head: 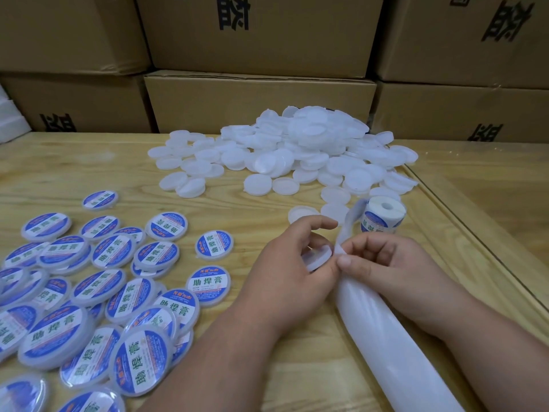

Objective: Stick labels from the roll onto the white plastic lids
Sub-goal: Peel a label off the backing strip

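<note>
On the counter (237,203) in head view, your left hand (285,275) curls round a blank white lid (319,258), holding it w/ fingers and thumb. Your right hand (386,269) pinches the backing strip (386,337) beside it. Label roll (383,215) stands just beyond; blank lids pile (297,150) farther back, labelled lids (104,292) at left.

Translucent matt white plastic lids (285,153) lie on a glossy pale wooden table (89,162), backed by dull brown cardboard boxes (258,102), beside smooth white backing paper (386,337).
</note>
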Tool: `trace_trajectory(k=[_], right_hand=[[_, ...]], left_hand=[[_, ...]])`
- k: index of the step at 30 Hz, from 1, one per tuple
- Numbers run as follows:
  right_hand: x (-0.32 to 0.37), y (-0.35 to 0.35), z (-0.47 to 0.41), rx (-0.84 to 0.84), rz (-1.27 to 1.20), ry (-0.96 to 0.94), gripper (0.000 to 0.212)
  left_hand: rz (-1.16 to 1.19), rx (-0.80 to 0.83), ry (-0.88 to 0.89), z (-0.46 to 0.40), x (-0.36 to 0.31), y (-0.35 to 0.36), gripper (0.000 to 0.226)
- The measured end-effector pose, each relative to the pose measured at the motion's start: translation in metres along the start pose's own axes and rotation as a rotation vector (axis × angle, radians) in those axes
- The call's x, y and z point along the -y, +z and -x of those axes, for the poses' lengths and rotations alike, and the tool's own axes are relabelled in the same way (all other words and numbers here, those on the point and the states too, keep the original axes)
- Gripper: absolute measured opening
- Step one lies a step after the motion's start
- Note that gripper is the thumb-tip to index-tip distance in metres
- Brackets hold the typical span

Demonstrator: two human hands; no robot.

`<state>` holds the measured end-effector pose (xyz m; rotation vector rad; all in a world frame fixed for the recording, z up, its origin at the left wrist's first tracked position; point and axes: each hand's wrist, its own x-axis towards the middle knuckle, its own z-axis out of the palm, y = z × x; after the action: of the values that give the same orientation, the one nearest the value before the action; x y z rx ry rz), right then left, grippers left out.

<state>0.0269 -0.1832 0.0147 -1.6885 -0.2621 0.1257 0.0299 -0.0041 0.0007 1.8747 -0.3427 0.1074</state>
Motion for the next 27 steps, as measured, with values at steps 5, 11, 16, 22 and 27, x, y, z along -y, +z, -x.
trace_trajectory(k=[5,11,16,22,27], right_hand=[[0.0023,-0.0009,0.0002,0.030,0.012,0.016,0.006],[0.0012,-0.0027,0.0003,0.028,0.076,0.006,0.021],[-0.0006,-0.0060,-0.0009,-0.006,0.007,0.041,0.025],[-0.0029,-0.0083,-0.0012,-0.061,-0.116,0.035,0.036],[-0.0036,-0.0065,0.0016,-0.156,-0.123,-0.027,0.032]], left_hand=[[0.007,-0.031,0.004,-0.0021,0.0021,-0.0004,0.038],[0.026,-0.031,-0.015,-0.0033,0.0025,0.0000,0.037],[0.087,-0.071,-0.041,-0.0035,0.0028,-0.0001,0.036],[0.155,-0.240,-0.115,-0.0058,-0.0002,-0.0038,0.025],[0.199,-0.356,-0.171,-0.0058,-0.0051,-0.0058,0.025]])
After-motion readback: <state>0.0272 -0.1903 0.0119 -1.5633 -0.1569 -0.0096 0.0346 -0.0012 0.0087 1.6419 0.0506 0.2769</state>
